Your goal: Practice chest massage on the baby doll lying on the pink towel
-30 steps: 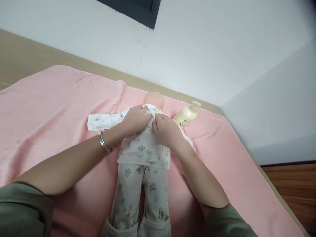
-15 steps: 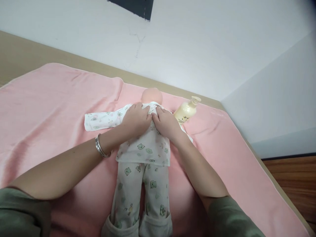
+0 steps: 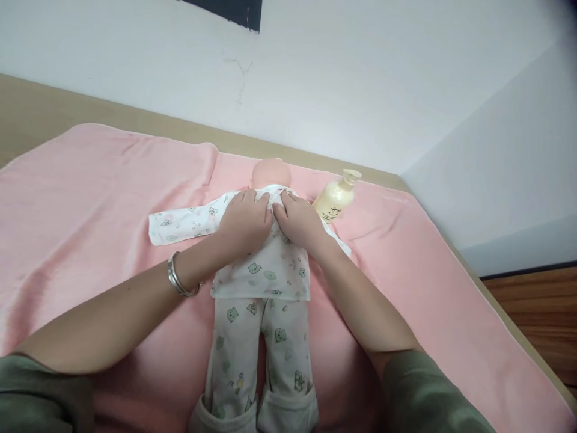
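Note:
A baby doll lies on its back on a pink blanket, head towards the wall. It wears a white printed top and matching trousers. My left hand rests on the doll's chest at the collar, fingers curled on the fabric. My right hand lies beside it on the other side of the collar, fingers also bent onto the cloth. The doll's left-side sleeve stretches out flat. A silver bangle sits on my left wrist.
A cream lotion bottle lies on the blanket just right of the doll's head. A wooden edge and white wall run behind. Wooden floor shows at the right past the blanket's edge.
Both hands have crept slightly up toward the doll's neck on the collar. The view has shifted a little; the doll has stayed put.

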A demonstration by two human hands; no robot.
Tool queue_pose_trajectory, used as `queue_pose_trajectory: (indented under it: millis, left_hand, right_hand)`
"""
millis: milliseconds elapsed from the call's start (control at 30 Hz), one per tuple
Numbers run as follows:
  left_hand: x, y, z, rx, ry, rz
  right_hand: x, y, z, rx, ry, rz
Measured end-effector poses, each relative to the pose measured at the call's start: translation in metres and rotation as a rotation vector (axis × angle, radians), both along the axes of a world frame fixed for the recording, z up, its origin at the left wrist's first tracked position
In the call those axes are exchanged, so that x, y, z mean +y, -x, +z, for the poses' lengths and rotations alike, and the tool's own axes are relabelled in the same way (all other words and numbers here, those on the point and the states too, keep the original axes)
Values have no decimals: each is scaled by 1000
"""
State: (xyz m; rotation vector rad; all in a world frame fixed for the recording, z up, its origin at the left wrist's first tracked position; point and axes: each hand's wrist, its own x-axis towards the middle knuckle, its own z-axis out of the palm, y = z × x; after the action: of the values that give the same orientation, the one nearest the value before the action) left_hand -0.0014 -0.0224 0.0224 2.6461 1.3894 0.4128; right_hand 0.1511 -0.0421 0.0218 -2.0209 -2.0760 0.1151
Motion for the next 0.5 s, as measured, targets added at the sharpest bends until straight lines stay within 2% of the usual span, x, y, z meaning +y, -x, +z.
queue_pose_trajectory:
  millis: [267, 367, 500]
  left_hand:
    - [24, 3, -6, -56, 114, 41]
    - [23, 4, -8, -34, 57, 24]
    - [15, 3, -7, -61, 24, 23]
  right_hand:
    - [-25, 18, 9, -153, -61, 107]
    - [-27, 20, 11, -103, -70, 118]
    - [-12, 11, 4, 47, -45, 36]
